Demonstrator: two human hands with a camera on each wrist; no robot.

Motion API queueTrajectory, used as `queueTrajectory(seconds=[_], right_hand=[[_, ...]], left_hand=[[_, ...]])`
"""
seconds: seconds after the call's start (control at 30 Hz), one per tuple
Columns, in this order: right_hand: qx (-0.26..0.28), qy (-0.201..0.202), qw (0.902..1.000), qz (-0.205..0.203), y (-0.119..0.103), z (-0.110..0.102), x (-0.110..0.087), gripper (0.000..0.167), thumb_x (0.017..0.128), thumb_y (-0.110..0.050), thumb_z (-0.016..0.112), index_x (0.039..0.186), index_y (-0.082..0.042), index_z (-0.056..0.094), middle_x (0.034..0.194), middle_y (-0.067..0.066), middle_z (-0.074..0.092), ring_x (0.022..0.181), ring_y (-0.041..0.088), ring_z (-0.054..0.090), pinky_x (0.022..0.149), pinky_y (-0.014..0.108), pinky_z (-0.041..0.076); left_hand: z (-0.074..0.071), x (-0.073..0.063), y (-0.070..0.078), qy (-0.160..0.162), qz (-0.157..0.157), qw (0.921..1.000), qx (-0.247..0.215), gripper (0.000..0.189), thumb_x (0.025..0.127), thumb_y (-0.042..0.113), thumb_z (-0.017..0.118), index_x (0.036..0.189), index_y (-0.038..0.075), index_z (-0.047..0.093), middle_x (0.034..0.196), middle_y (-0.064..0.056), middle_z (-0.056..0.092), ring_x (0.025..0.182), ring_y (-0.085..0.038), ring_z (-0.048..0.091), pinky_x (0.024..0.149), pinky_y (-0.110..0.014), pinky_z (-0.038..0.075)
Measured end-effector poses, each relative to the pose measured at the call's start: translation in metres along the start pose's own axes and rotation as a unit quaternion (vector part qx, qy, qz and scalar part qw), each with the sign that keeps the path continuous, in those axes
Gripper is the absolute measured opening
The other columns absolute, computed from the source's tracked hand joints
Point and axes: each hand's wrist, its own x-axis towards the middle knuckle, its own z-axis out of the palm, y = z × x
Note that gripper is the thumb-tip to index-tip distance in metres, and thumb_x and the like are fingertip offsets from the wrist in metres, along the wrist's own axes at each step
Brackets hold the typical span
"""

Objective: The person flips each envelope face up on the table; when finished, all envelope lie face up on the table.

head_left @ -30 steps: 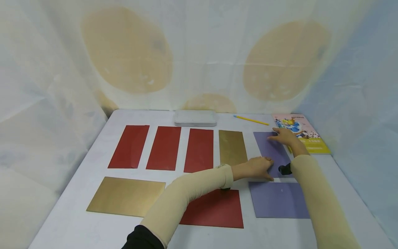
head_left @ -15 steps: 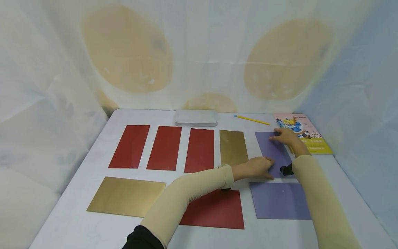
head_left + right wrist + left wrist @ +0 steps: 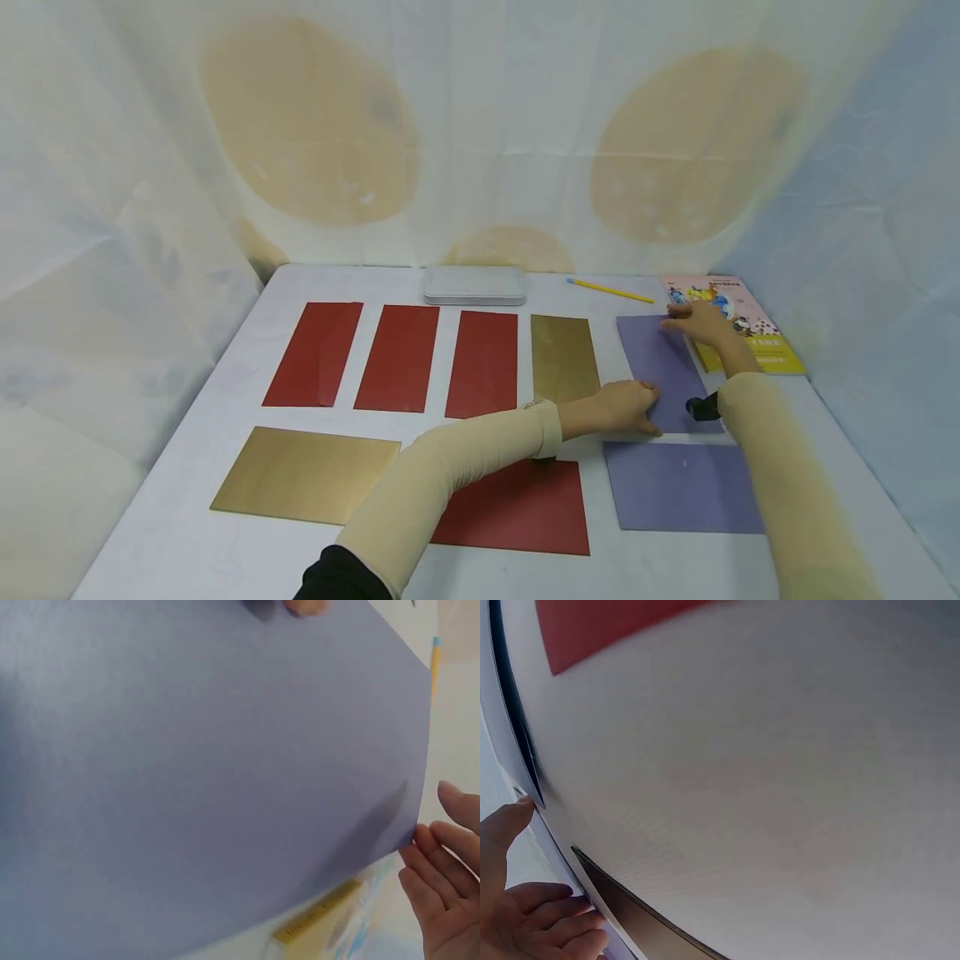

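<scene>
A purple rectangular card (image 3: 655, 360) lies lengthwise at the right end of the back row. My left hand (image 3: 621, 406) touches its near-left corner, thumb and fingers spread apart. At its far-right corner is my right hand (image 3: 701, 325); in the right wrist view, extended fingertips meet the corner of the purple card (image 3: 210, 765) while the thumb stays off it. Nearer me lies a second purple card (image 3: 675, 492), turned sideways. A gold card (image 3: 564, 354) sits just left of the first purple one, partly behind my left hand.
Several red cards, among them one red card (image 3: 482, 362), continue the back row leftward. In front lie a large gold card (image 3: 307, 475) and a large red card (image 3: 525, 512) under my left forearm. A pale case (image 3: 475, 286), yellow pencil (image 3: 611, 291) and booklet (image 3: 765, 333) sit farther back.
My right hand has shifted a little right and away from me, from over the purple card to its far-right corner. My left hand has stayed at the near-left corner.
</scene>
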Motion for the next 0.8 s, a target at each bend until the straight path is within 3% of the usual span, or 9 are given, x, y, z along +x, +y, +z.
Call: queueTrajectory(seconds=[0.07, 0.2, 0.3, 0.47, 0.8], right_hand=[[0.002, 0.004, 0.9999, -0.012, -0.002, -0.006, -0.003, 0.063, 0.097, -0.035, 0.059, 0.139, 0.008, 0.041, 0.135, 0.03, 0.047, 0.112, 0.048, 0.05, 0.092, 0.058, 0.04], [0.001, 0.011, 0.9993, -0.036, -0.007, -0.015, -0.008, 0.056, 0.097, -0.031, 0.058, 0.136, 0.009, 0.047, 0.132, 0.031, 0.05, 0.105, 0.046, 0.054, 0.087, 0.056, 0.043], [-0.006, 0.015, 0.999, -0.041, -0.009, -0.02, -0.01, 0.054, 0.097, -0.03, 0.058, 0.134, 0.009, 0.05, 0.131, 0.032, 0.05, 0.117, 0.05, 0.047, 0.096, 0.061, 0.036], [-0.008, 0.015, 0.9991, -0.038, -0.007, -0.028, -0.013, 0.055, 0.097, -0.034, 0.057, 0.133, 0.008, 0.051, 0.132, 0.031, 0.049, 0.121, 0.05, 0.043, 0.099, 0.062, 0.032], [0.075, -0.01, 0.9951, -0.064, -0.006, -0.044, -0.02, 0.057, 0.098, -0.031, 0.058, 0.141, 0.003, 0.045, 0.139, 0.026, 0.045, 0.124, 0.044, 0.046, 0.092, 0.054, 0.044]], left_hand=[[0.0, -0.001, 0.0, -0.001, -0.004, 1.0, -0.002, 0.065, 0.086, 0.055, 0.066, 0.135, 0.014, 0.056, 0.131, 0.005, 0.058, 0.109, -0.007, 0.059, 0.075, -0.02, 0.051], [0.001, -0.001, -0.001, -0.001, -0.019, 0.9998, -0.003, 0.071, 0.084, 0.058, 0.065, 0.138, 0.014, 0.053, 0.132, 0.005, 0.056, 0.111, -0.008, 0.058, 0.077, -0.02, 0.05], [0.001, -0.001, -0.002, 0.0, -0.028, 0.9996, -0.001, 0.078, 0.081, 0.063, 0.065, 0.14, 0.012, 0.051, 0.135, 0.003, 0.054, 0.114, -0.01, 0.057, 0.081, -0.02, 0.05], [0.003, 0.0, -0.003, 0.004, -0.022, 0.9997, 0.0, 0.088, 0.078, 0.069, 0.064, 0.14, 0.009, 0.048, 0.136, 0.002, 0.052, 0.119, -0.01, 0.053, 0.087, -0.02, 0.047], [0.0, -0.004, -0.003, 0.008, -0.027, 0.9996, 0.007, 0.087, 0.08, 0.062, 0.067, 0.145, 0.01, 0.043, 0.143, 0.002, 0.048, 0.12, -0.01, 0.053, 0.086, -0.019, 0.047]])
